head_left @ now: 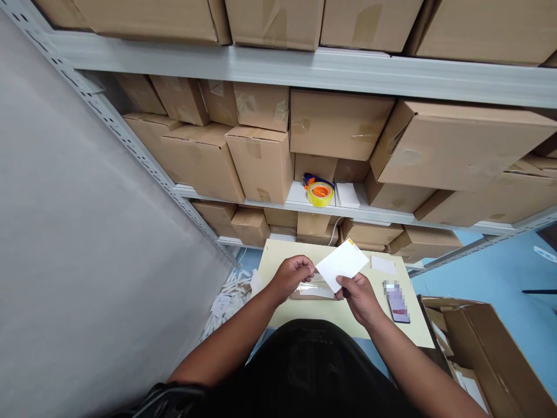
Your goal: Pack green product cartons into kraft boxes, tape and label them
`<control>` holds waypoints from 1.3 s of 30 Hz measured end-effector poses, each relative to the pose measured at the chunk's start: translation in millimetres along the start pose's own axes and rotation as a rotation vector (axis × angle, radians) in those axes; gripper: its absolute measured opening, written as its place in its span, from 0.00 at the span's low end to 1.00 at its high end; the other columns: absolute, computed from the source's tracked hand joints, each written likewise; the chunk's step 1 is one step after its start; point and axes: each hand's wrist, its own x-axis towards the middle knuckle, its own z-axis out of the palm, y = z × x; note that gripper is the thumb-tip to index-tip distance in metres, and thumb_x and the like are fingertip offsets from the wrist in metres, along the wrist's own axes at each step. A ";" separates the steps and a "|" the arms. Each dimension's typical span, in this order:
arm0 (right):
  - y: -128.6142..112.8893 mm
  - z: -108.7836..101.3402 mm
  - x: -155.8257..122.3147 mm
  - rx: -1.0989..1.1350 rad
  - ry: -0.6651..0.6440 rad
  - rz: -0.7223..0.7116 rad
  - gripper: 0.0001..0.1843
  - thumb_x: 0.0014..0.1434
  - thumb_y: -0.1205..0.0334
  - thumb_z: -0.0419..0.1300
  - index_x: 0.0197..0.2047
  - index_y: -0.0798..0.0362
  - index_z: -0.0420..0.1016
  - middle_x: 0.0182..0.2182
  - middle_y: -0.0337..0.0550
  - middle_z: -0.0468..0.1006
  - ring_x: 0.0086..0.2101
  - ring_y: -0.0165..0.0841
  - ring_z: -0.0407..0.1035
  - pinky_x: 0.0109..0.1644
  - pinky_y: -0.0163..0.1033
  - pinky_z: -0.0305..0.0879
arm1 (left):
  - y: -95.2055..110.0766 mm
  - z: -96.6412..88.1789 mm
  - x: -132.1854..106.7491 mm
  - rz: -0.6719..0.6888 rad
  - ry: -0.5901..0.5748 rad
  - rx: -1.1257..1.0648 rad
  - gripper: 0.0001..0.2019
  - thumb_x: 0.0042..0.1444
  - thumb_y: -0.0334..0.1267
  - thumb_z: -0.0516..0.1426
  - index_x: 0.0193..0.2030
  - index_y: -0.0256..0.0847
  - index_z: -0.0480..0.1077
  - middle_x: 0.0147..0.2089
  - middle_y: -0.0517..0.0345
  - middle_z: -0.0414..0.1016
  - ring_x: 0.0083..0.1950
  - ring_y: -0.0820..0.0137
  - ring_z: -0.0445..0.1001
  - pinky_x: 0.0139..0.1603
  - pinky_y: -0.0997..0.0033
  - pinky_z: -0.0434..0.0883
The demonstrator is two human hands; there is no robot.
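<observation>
In the head view my right hand pinches a white rectangular card by its lower edge, thumb on top. A small yellow mark shows at the card's upper corner. My left hand is just beyond the card's left corner, fingers curled together; whether anything is between them I cannot make out. Below both hands a small brown package lies on the pale yellow tabletop. It has a shiny clear covering and a white patch, and the hands and card partly hide it.
A phone and another white sheet lie at the table's right. Cardboard boxes fill the shelves ahead. A yellow tape roll stands on a shelf. Paper strips are heaped left; an open carton is right.
</observation>
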 end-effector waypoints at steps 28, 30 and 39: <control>20.2 -34.8 -6.7 0.108 -0.122 0.238 0.15 0.51 0.55 0.73 0.35 0.55 0.76 0.20 0.38 0.76 0.16 0.28 0.64 0.22 0.34 0.60 | -21.7 35.6 -3.0 -0.103 -0.106 -0.070 0.07 0.46 0.39 0.62 0.30 0.38 0.73 0.27 0.62 0.72 0.29 0.74 0.68 0.36 0.71 0.67; 25.2 -30.5 -6.0 0.113 -0.135 0.283 0.17 0.52 0.52 0.72 0.35 0.54 0.74 0.21 0.37 0.75 0.18 0.28 0.65 0.23 0.35 0.61 | -25.4 38.5 -2.9 -0.104 -0.108 -0.090 0.07 0.47 0.39 0.62 0.30 0.37 0.73 0.27 0.62 0.72 0.29 0.74 0.68 0.37 0.71 0.67; 23.6 -26.8 -5.6 -0.465 0.223 -0.332 0.20 0.56 0.54 0.68 0.50 0.47 0.72 0.40 0.41 0.72 0.35 0.35 0.69 0.43 0.43 0.70 | -34.6 43.7 0.2 -0.100 -0.099 -0.101 0.06 0.48 0.38 0.62 0.30 0.38 0.72 0.26 0.64 0.70 0.29 0.74 0.67 0.37 0.71 0.67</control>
